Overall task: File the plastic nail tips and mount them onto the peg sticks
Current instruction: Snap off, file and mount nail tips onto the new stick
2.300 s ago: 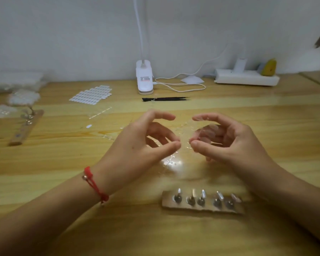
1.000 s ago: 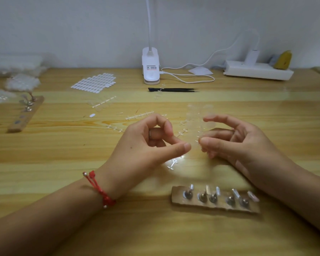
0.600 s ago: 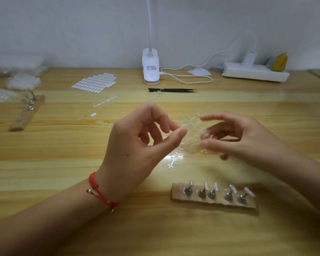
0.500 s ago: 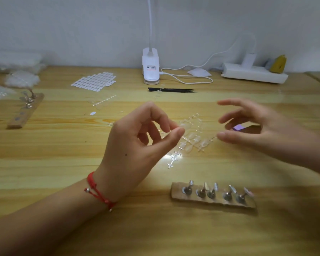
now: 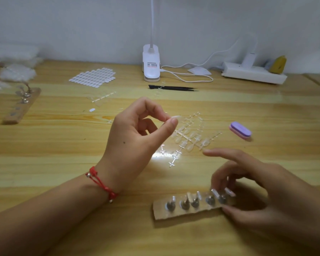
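Centrally, nail tip point(image 5: 177, 117), pinched at fingertips of left hand point(image 5: 135, 143)

The left hand point(image 5: 135, 145) pinches a clear nail tip point(image 5: 176, 118); the right hand point(image 5: 257, 191) grips the right end of the peg strip point(image 5: 174, 213)

A plain, pale wall point(image 5: 81, 24) rises behind a light wooden surface point(image 5: 44, 145) of planks running side to side. At its far edge stands a white clip lamp point(image 5: 151, 63); a bright glare lies mid-surface.
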